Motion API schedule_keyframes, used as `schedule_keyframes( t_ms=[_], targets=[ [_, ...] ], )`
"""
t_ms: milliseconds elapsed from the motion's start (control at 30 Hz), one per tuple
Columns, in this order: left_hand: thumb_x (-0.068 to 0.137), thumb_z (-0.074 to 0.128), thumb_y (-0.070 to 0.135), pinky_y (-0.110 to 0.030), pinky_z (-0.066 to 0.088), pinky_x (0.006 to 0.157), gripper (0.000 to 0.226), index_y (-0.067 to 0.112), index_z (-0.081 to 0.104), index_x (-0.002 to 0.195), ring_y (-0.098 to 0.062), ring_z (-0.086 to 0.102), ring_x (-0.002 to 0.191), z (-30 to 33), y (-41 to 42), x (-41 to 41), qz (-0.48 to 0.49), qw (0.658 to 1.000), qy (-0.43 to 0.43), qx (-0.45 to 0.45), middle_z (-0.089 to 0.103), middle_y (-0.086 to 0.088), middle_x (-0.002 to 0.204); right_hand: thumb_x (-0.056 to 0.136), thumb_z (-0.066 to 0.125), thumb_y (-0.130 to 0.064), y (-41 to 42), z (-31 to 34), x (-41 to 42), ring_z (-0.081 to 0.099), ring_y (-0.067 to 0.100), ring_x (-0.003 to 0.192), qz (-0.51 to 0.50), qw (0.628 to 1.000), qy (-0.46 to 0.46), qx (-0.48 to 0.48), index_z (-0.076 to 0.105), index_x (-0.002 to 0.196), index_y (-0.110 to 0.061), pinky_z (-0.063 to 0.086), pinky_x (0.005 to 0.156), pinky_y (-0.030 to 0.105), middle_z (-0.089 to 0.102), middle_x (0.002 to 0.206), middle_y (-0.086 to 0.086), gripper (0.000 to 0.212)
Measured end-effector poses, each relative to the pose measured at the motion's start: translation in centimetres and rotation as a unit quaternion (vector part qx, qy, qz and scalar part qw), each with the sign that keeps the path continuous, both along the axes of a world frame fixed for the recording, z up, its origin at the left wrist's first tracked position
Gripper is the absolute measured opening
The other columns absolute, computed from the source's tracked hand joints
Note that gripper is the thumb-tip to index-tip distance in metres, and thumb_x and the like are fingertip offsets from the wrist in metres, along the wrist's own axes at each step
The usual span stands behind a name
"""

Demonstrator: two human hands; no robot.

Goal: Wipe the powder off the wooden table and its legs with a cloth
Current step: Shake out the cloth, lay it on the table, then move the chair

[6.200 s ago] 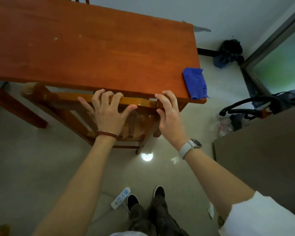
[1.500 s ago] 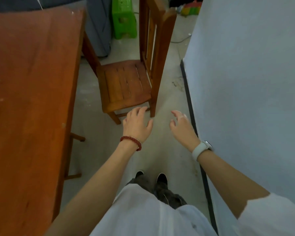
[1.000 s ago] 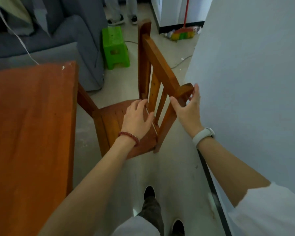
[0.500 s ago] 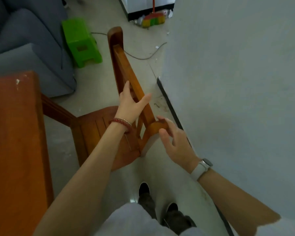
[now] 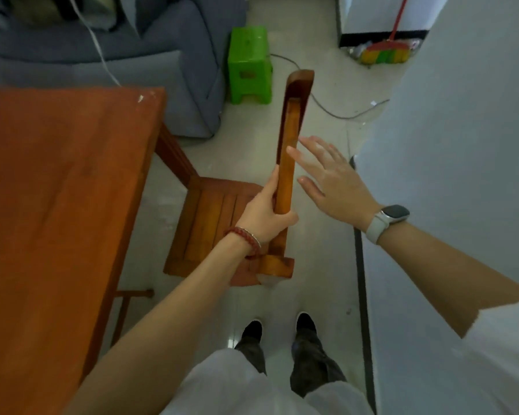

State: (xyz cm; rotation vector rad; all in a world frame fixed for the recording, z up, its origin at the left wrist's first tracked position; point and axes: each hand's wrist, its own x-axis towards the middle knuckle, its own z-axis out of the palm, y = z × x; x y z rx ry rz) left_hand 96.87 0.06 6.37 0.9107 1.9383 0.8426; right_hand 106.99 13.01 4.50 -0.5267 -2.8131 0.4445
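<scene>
Pale, smooth floor [image 5: 246, 151] beside a light wall [image 5: 462, 145]; grey sofa [image 5: 162, 55], green plastic stool [image 5: 249, 64] and broom [image 5: 384, 53] beyond. The wooden table [image 5: 57, 205], reddish-brown with pale specks near its far corner, fills the left side. A slatted wooden chair [image 5: 216, 223] stands just beside it. The left hand [image 5: 267, 214] grips the chair's top rail; the right hand [image 5: 333, 181] hovers just beside the rail, fingers spread wide.

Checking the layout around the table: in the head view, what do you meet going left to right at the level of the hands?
wooden table → chair seat → left hand gripping the chair's top rail → right hand, open → white wall
</scene>
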Motion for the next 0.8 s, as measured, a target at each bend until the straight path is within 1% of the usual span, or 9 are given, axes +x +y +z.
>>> schedule_keyframes(
  t_ms=[100, 200, 300, 367, 433, 500, 533, 633, 800],
  targets=[
    [0.084, 0.061, 0.019, -0.034, 0.055, 0.077, 0.09, 0.036, -0.004, 0.144, -0.028, 0.063, 0.088, 0.8, -3.1, -0.2, -0.033, 0.998, 0.007, -0.05, 0.059, -0.017, 0.109, 0.093, 0.032, -0.04, -0.6, 0.1, -1.5, 0.026, 0.03, 0.137, 0.107, 0.99, -0.025, 0.094, 0.038, 0.137, -0.019, 0.013, 0.113, 0.05, 0.039, 0.143, 0.014, 0.049],
    [0.084, 0.06, 0.017, -0.039, 0.053, 0.087, 0.092, 0.035, -0.009, 0.143, -0.027, 0.06, 0.099, 1.5, -7.2, -1.1, -0.073, 0.993, 0.016, -0.092, 0.054, -0.013, 0.119, 0.091, 0.035, -0.049, -2.5, -0.2, -2.2, 0.039, 0.031, 0.13, 0.191, 0.977, -0.02, 0.098, 0.049, 0.128, -0.018, 0.014, 0.113, 0.05, 0.053, 0.129, 0.013, 0.05],
    [0.086, 0.058, 0.021, -0.03, 0.05, 0.09, 0.091, 0.036, -0.013, 0.142, -0.019, 0.057, 0.097, 2.2, -11.3, -2.0, -0.104, 0.981, 0.029, -0.161, 0.046, -0.001, 0.125, 0.087, 0.038, -0.057, -4.8, -0.3, -3.6, 0.052, 0.028, 0.111, 0.258, 0.958, -0.018, 0.123, 0.054, 0.117, -0.02, 0.02, 0.111, 0.046, 0.059, 0.108, 0.008, 0.05],
    [0.089, 0.054, 0.022, -0.024, 0.046, 0.085, 0.083, 0.031, -0.008, 0.144, -0.014, 0.053, 0.09, 2.9, -13.7, -1.8, -0.116, 0.971, 0.061, -0.199, 0.044, 0.002, 0.116, 0.086, 0.038, -0.06, -7.1, -0.3, -4.5, 0.057, 0.027, 0.094, 0.276, 0.95, -0.002, 0.143, 0.057, 0.108, -0.019, 0.029, 0.101, 0.041, 0.062, 0.096, 0.006, 0.05],
    [0.092, 0.048, 0.024, -0.026, 0.044, 0.08, 0.062, 0.022, 0.012, 0.142, -0.018, 0.056, 0.088, 3.1, -15.6, -1.0, -0.082, 0.965, 0.117, -0.221, 0.053, -0.004, 0.111, 0.085, 0.039, -0.062, -9.7, -0.6, -4.7, 0.057, 0.026, 0.084, 0.264, 0.953, 0.024, 0.144, 0.058, 0.101, -0.018, 0.031, 0.089, 0.037, 0.063, 0.089, 0.004, 0.05],
    [0.094, 0.043, 0.032, -0.031, 0.047, 0.076, 0.039, 0.018, 0.032, 0.129, -0.022, 0.059, 0.089, 2.7, -17.4, 0.5, -0.004, 0.954, 0.185, -0.238, 0.058, -0.006, 0.107, 0.085, 0.038, -0.063, -12.3, -1.1, -4.2, 0.056, 0.025, 0.08, 0.241, 0.959, 0.046, 0.142, 0.058, 0.098, -0.018, 0.032, 0.086, 0.036, 0.062, 0.086, 0.004, 0.051],
    [0.094, 0.04, 0.038, -0.033, 0.049, 0.073, 0.034, 0.019, 0.038, 0.121, -0.022, 0.059, 0.088, 2.3, -18.3, 1.3, 0.037, 0.94, 0.234, -0.246, 0.058, -0.004, 0.104, 0.085, 0.038, -0.063, -13.5, -1.2, -4.0, 0.055, 0.025, 0.08, 0.23, 0.961, 0.053, 0.143, 0.058, 0.097, -0.018, 0.032, 0.085, 0.036, 0.061, 0.085, 0.004, 0.051],
    [0.09, 0.035, 0.052, -0.034, 0.045, 0.071, 0.04, 0.021, 0.045, 0.113, -0.022, 0.057, 0.092, 0.6, -21.0, 3.0, 0.107, 0.897, 0.356, -0.238, 0.058, -0.001, 0.103, 0.085, 0.04, -0.062, -16.7, -1.4, -3.2, 0.056, 0.025, 0.079, 0.199, 0.966, 0.06, 0.153, 0.059, 0.096, -0.018, 0.032, 0.084, 0.036, 0.061, 0.083, 0.003, 0.049],
    [0.086, 0.045, 0.053, -0.036, 0.039, 0.077, 0.043, 0.018, 0.056, 0.108, -0.027, 0.056, 0.092, -0.6, -25.0, 4.2, 0.182, 0.887, 0.391, -0.165, 0.062, -0.005, 0.099, 0.085, 0.041, -0.059, -20.3, -1.5, -1.7, 0.058, 0.024, 0.082, 0.172, 0.974, 0.068, 0.134, 0.06, 0.097, -0.017, 0.031, 0.085, 0.035, 0.064, 0.086, 0.003, 0.048]
  ],
)
